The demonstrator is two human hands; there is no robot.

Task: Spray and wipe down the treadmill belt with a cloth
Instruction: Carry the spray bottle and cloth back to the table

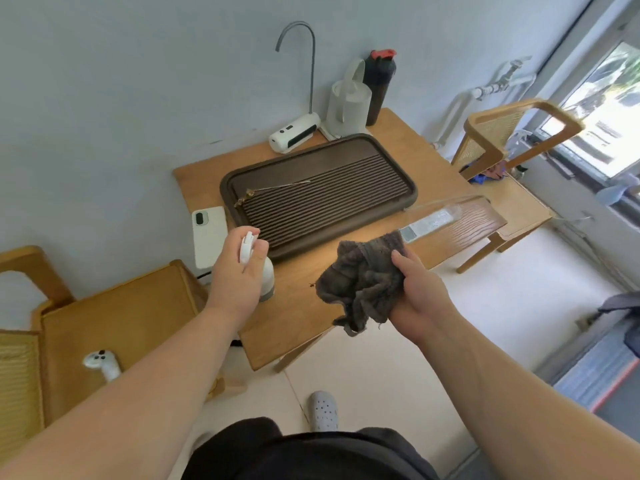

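We are standing at a wooden worktop (301, 320) set against a pale wall. A dark brown ribbed tea tray (329, 202) is taking up most of its middle, with a thin metal pick (277, 189) lying across the tray's left part. Along the far edge, a white water dispenser (294, 135) with a curved spout, a white kettle (348, 105) and a dark shaker bottle (379, 88) with a red lid are standing in a row. A white phone (209, 237) is lying just left of the tray, and a remote control (429, 221) is lying to its right. A wooden chair (498, 136) is standing at far right. At near left a padded seat (114, 317) is carrying a white controller (102, 363). At near right a grey strip with a red edge (599, 379) is showing low down; we cannot tell whether it is the belt.

Our left hand (239, 268) is holding a small white spray bottle (267, 280) upright over the worktop's near left part, the grip curled round its neck and head. Our right hand (419, 296) is gripping a crumpled dark grey cloth (360, 282), thumb on top. The cloth's loose folds are hanging over the worktop's near edge.
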